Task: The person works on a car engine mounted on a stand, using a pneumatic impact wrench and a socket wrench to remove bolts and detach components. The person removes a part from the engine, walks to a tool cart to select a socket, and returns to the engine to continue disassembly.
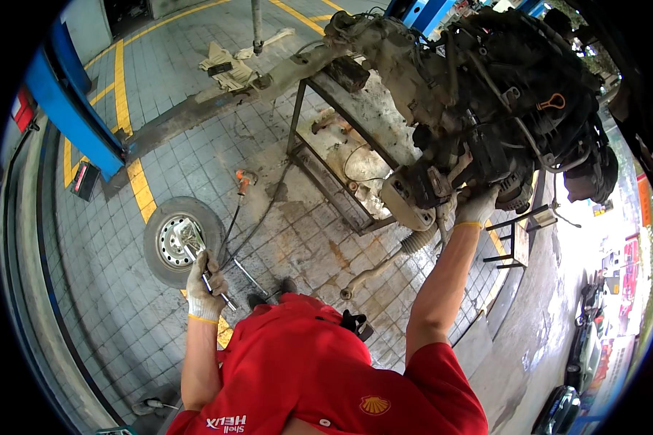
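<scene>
At my far end, a red short-sleeved shirt point(290, 362), yellow emblem point(375, 404), white lettering point(226, 424), soiled whitish gloves point(205, 303), yellow-edged cuffs point(202, 319)

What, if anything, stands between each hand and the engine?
Nothing visible stands between the right hand and the engine: the hand is right at its lower parts, partly hidden. From the left hand, which holds the tool, the frame lies along the way; one view cannot settle whether it blocks it.
</scene>
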The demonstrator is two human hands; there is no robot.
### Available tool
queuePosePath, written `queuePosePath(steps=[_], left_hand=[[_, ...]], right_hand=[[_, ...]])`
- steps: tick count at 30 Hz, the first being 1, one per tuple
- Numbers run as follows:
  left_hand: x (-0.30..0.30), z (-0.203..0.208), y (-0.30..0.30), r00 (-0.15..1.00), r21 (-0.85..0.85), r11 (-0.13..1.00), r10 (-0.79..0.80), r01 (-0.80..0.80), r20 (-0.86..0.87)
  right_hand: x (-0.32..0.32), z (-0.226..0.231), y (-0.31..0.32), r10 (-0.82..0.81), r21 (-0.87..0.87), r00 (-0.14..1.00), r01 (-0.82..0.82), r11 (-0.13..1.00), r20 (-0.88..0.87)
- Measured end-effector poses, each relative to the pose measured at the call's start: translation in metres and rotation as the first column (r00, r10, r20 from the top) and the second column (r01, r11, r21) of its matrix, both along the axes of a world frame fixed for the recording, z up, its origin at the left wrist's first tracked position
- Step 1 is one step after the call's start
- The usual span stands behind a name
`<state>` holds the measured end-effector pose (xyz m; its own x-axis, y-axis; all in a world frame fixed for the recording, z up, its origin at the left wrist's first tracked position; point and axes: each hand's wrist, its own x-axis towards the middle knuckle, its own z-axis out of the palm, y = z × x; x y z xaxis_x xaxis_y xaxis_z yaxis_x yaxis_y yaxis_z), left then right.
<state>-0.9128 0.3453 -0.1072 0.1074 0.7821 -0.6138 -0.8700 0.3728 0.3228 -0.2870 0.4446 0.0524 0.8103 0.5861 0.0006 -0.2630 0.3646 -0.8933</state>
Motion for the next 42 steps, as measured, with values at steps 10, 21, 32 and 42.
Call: queuePosePath(steps=[10, 21, 32, 42], left_hand=[[0.010, -0.003, 0.006, 0.997, -0.002, 0.997, -0.073, 0.073, 0.020], [0.009, 0.010, 0.009, 0.984, 0.041, 0.985, -0.171, 0.168, 0.060], [0.066, 0.024, -0.021, 0.865, 0.052, 0.881, -0.472, 0.471, 0.168], [0.241, 0.061, -0.122, 0.733, -0.071, 0.730, -0.672, 0.680, 0.110]], right_hand=[[-0.037, 0.029, -0.003, -0.020, -0.098, 0.996, 0.028, 0.995, 0.082], [0.016, 0.015, -0.006, 0.129, -0.058, 0.991, -0.127, 0.990, 0.031], [-0.160, -0.029, -0.160, 0.438, -0.441, 0.894, -0.356, 0.824, 0.095], [-0.204, -0.109, -0.378, 0.548, -0.368, 0.744, -0.666, 0.649, -0.382]])
